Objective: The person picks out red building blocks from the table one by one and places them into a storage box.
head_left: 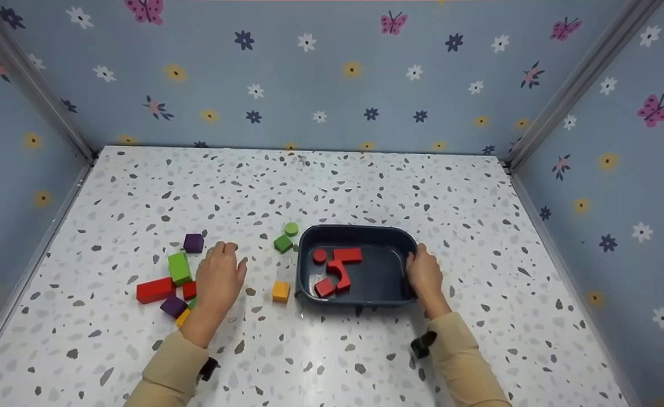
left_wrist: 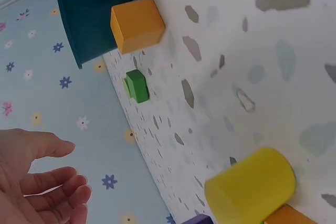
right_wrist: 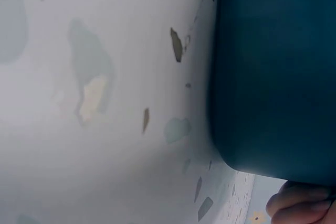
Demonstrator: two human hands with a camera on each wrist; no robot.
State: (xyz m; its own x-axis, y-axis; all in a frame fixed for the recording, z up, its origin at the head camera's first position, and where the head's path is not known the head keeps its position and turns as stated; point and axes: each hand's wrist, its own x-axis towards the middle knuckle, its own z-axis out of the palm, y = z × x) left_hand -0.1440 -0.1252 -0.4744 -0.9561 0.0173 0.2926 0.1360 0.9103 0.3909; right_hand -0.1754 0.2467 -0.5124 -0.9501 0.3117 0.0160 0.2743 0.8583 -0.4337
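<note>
My left hand [head_left: 219, 280] hovers beside the loose blocks on the left, its fingers loosely bent and holding nothing. With my right hand [head_left: 425, 274] I grip the right rim of a dark blue tub [head_left: 383, 302]. Inside the tub, toward its left side, lie a red arch [head_left: 343, 278], a red round block [head_left: 319, 256], a red rectangular block [head_left: 348, 255] and a small red block [head_left: 324, 287]. Near my left hand are a purple block [head_left: 193, 243], a light green block [head_left: 179, 268], a long red block [head_left: 155, 290] and a yellow cylinder [left_wrist: 252, 187], which the hand hides in the head view.
Between my left hand and the tub sit an orange cube [head_left: 280, 291], a green block [head_left: 283, 243] and a light green round block [head_left: 291, 229]. Another purple block [head_left: 173, 306] lies among the left group. Flowered panels [head_left: 320, 73] enclose the speckled table [head_left: 332, 186] at the back and sides.
</note>
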